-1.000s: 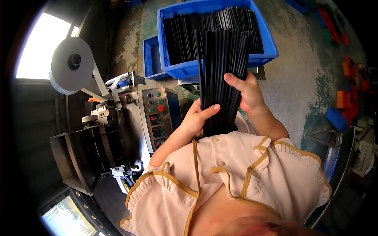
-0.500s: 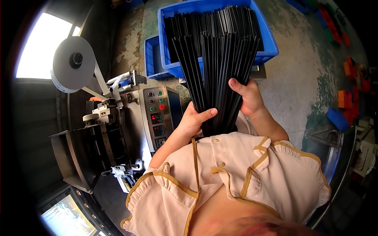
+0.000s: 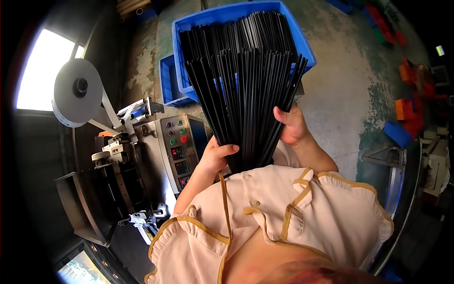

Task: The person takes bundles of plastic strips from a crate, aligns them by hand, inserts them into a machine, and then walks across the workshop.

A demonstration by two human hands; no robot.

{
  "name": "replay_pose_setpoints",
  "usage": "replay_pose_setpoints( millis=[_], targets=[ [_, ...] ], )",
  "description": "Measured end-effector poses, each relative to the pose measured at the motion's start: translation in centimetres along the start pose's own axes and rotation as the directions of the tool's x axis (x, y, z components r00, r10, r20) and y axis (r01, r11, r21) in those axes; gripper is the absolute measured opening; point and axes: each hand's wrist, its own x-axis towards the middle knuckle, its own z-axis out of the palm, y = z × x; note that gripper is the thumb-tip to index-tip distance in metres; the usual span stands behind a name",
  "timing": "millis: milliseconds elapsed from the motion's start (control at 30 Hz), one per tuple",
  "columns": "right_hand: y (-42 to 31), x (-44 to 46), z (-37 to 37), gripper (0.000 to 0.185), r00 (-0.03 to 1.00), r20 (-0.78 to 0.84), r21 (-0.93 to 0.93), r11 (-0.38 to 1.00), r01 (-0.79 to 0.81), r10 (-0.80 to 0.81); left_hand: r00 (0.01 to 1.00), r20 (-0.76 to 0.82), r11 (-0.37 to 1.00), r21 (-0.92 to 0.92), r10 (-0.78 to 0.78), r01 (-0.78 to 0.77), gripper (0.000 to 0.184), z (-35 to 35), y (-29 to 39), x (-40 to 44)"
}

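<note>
A thick bundle of long, thin black strips (image 3: pixel 248 104) fans out upward from between my hands. My left hand (image 3: pixel 216 155) is closed around its lower left side, thumb lying across the front. On the right side, my right hand (image 3: pixel 292 124) grips the bundle with its thumb up. The lower ends run close to my apron (image 3: pixel 265 189). Beyond the bundle stands a blue crate (image 3: pixel 306 47) packed with many more upright black strips (image 3: pixel 269 28); the bundle's upper ends overlap its near wall in view.
At the left is a machine with a control panel (image 3: pixel 177 142) and a large white tape reel (image 3: pixel 78 90). A smaller blue bin (image 3: pixel 170 97) sits beside the crate. A metal frame (image 3: pixel 395 163) stands at right; orange bins (image 3: pixel 404 109) lie farther off.
The bundle's upper ends have spread wider, with strips at the right edge splayed outward. Both hands keep their grip. The whole view has shifted slightly, moving the surroundings left and down.
</note>
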Motion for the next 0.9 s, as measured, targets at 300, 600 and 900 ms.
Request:
replay_pose_setpoints(
  millis=[300, 600, 900],
  targets=[
    [0.1, 0.2, -0.8, 0.04, 1.0, -0.001, -0.009, 1.0, -0.01, 0.01, 1.0, 0.014, 1.0, 0.015, -0.02, 0.019, 0.057, -0.8, -0.1, -0.2],
    [0.1, 0.5, -1.7, 0.04, 0.999, -0.001, 0.001, 0.999, 0.033, -0.033, 0.997, 0.047, 0.997, -0.041, -0.06, 0.062, 0.062, -1.1, 0.1, 0.1],
    [-0.1, 0.7, -1.4, 0.035, 0.999, -0.032, 0.04, 0.999, 0.037, -0.035, 0.995, 0.057, 0.996, -0.038, -0.078, 0.08, 0.06, -1.4, 0.1, 0.3]
  ],
)
